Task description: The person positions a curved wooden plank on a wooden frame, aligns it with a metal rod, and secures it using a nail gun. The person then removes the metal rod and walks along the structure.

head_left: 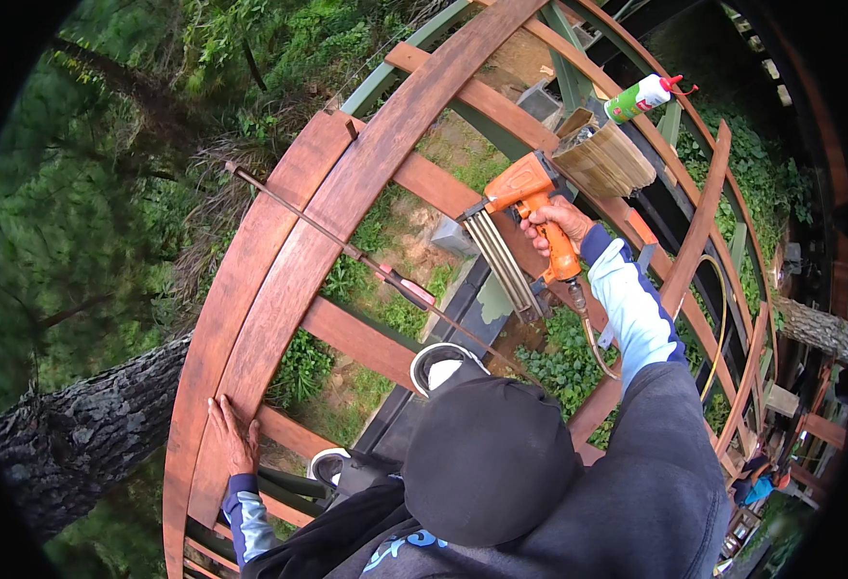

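My right hand [556,227] is wrapped round the grip of an orange nail gun [523,183], a pneumatic one with an air hose at its base. The gun's long slanted magazine [501,259] points down toward the frame's open bay. At the left, my left hand [234,434] lies flat on the inner of two reddish-brown deck boards [284,280], fingers stretched out. A long bar clamp [332,239] with a red and dark handle reaches across both boards, between my hands.
Joists [361,343] with open gaps show ground below. A cardboard box [605,162] and a white-green glue bottle [639,98] rest on the framing. A tree trunk [86,425] stands beyond the left edge. A yellow hose [718,318] hangs at right; another person [760,482] is far lower right.
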### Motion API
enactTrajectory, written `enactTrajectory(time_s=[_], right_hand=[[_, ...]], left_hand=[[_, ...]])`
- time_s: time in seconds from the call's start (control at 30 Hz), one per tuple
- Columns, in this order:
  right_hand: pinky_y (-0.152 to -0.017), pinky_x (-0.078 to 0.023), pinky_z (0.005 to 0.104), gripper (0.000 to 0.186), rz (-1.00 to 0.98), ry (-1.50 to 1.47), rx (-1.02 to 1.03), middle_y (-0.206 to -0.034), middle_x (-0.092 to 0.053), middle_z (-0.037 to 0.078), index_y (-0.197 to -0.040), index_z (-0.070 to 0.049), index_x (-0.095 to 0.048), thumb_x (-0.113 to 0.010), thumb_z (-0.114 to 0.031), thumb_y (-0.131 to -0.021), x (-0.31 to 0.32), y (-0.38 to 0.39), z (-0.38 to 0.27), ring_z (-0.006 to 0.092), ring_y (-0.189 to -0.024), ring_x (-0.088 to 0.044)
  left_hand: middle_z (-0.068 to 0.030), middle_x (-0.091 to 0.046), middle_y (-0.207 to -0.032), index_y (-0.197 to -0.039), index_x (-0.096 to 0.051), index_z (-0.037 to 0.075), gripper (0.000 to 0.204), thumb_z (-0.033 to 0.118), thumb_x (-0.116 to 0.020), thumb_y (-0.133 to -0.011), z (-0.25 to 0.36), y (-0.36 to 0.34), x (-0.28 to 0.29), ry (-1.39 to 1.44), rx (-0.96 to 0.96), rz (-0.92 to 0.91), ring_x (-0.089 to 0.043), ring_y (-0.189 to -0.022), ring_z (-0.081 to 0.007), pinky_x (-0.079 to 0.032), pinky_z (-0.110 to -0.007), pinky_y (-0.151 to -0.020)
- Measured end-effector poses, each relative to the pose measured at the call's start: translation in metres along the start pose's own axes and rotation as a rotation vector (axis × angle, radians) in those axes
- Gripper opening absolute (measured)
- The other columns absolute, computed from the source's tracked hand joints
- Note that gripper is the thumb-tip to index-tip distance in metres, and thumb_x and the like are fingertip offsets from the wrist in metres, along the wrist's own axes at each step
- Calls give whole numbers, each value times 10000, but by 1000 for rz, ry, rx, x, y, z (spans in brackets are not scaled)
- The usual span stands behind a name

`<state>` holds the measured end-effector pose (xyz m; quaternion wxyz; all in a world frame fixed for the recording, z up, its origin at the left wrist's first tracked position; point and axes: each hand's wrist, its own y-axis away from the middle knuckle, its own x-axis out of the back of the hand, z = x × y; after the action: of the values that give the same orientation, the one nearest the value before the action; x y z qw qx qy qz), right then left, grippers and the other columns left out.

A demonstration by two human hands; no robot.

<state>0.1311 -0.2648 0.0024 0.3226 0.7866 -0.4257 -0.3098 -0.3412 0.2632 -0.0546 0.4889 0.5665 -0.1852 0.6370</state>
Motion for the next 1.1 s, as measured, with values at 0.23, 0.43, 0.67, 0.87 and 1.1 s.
enactTrajectory(time_s=[0.23,0.43,0.67,0.87,1.1], right_hand=[[-478,-511,294,260,-66,-112,-42,-708,-573,49,-891,8,-589,-657,-227,-803,28,-28,26,134,-537,-585],[-528,-548,344,313,247,267,170,-746,-616,93,-941,25,-580,-706,-232,-815,22,-31,40,173,-569,-626],[-862,-476,492,455,713,1247,294,-939,-645,275,-946,28,-566,-696,-378,-787,10,-21,53,438,-903,-613],[-830,-486,495,494,781,1117,336,-982,-621,276,-1036,32,-512,-677,-382,-824,0,-26,76,446,-947,-605],[-864,-489,486,679,803,1008,378,-1120,-611,298,-1301,25,-427,-680,-406,-841,1,-23,85,458,-1014,-610]], left_hand=[[-242,-136,-1573,-1529,-196,83,854,143,-683,-831,-30,21,28,-168,57,-4,-164,-1436,-455,-214,-493,-1165],[-231,-151,-1572,-1527,-203,94,832,132,-671,-840,-31,16,41,-222,-1,58,-179,-1432,-453,-228,-497,-1161],[-236,-166,-1567,-1514,-219,58,795,159,-656,-859,-19,-5,54,-277,-58,-4,-171,-1435,-453,-202,-491,-1175],[-216,-213,-1562,-1493,-280,41,763,165,-668,-849,0,-31,87,-318,-136,-91,-193,-1446,-402,-207,-457,-1181],[-202,-259,-1547,-1492,-261,27,720,232,-615,-899,42,-81,123,-453,-275,-165,-207,-1447,-379,-232,-473,-1167]])
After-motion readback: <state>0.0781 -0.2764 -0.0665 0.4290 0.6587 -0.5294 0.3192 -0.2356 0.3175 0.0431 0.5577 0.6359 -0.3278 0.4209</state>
